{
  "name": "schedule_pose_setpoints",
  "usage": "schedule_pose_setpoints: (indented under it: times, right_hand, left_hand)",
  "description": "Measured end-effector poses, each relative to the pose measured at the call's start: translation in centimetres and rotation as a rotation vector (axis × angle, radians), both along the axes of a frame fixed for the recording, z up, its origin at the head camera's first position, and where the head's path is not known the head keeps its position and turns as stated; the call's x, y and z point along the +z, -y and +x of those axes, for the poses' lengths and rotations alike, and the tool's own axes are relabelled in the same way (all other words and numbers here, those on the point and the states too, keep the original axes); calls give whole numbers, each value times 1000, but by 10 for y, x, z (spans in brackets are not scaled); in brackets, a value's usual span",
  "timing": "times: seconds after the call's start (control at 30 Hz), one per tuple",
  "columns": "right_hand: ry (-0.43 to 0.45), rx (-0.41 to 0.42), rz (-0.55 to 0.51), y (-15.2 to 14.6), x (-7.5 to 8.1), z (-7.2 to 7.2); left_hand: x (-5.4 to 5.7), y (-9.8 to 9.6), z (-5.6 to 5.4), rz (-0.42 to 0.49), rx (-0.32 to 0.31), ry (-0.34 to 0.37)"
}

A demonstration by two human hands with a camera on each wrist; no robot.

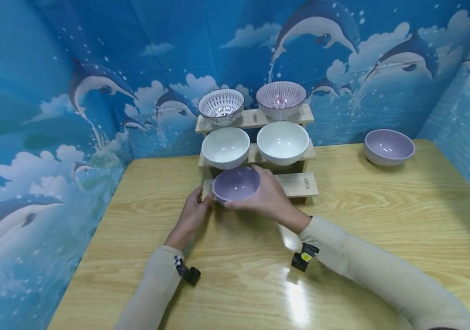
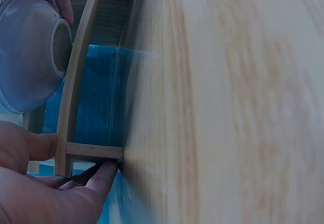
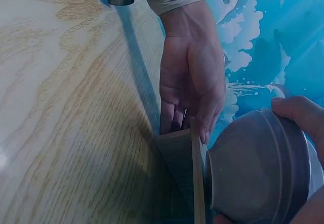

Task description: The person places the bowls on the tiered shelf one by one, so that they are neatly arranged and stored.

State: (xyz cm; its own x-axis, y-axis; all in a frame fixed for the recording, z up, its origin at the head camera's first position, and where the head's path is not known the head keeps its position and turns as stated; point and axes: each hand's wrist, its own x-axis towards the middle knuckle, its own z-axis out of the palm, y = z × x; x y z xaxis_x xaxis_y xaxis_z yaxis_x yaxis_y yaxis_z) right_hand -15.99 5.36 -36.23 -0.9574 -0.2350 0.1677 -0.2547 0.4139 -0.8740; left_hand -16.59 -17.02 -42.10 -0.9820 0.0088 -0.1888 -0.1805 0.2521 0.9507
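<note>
My right hand (image 1: 270, 197) grips a purple bowl (image 1: 237, 183), thumb at the near side and fingers at the far right rim. The bowl is upright over the left part of the lowest tier of a three-step wooden rack (image 1: 294, 184). In the right wrist view the foot of the bowl (image 3: 248, 168) is right at the shelf board. My left hand (image 1: 191, 213) holds the left end of that tier. Seen from the left wrist, the thumb of the left hand (image 2: 55, 193) lies at the board's top and the other fingers reach round the end support.
Two white bowls, a left one (image 1: 226, 149) and a right one (image 1: 283, 144), stand on the middle tier. On the top tier are a black-patterned bowl (image 1: 221, 107) and a striped purple bowl (image 1: 281, 101). Another purple bowl (image 1: 388, 147) sits on the wooden table (image 1: 367, 220) at the back right.
</note>
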Motion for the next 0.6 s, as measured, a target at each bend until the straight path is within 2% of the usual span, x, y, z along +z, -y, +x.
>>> schedule_pose_setpoints:
  times: [0.17, 0.6]
  right_hand:
    - [-26, 12, -37, 4, -1, -4]
    - [-25, -7, -24, 11, -3, -6]
  left_hand:
    - [-1, -1, -1, 7, 2, -9]
    - [-1, 0, -2, 5, 5, 8]
